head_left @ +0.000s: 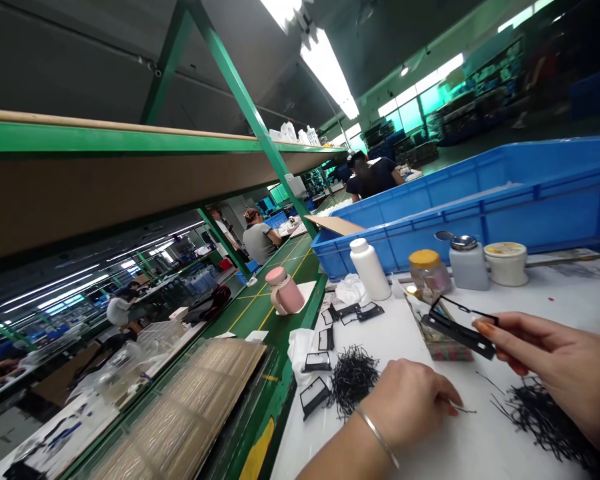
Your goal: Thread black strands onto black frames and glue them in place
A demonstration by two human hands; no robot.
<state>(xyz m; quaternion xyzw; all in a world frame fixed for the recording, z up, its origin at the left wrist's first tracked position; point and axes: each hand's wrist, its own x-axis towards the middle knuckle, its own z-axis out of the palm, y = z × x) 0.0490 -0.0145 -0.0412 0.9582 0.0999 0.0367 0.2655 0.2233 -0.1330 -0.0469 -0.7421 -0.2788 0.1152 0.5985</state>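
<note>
My right hand [555,373] pinches a thin black plastic frame [460,330] and holds it up above the white tabletop [460,440]. My left hand [410,400], with a bangle on the wrist, is curled and pinches a thin pin-like piece [463,408] between its fingertips. Just left of it lies a pile of thin black strips [353,380]. A second pile of black strips [545,417] sits under my right hand. More black frames [316,363] lie scattered along the table's left edge.
A white bottle [370,268], a yellow-lidded jar [429,272], a metal-topped dispenser [467,261] and a white tub [506,263] stand before a big blue bin [480,200]. A pink jug [285,291] sits on the green bench. Other people work farther down the line.
</note>
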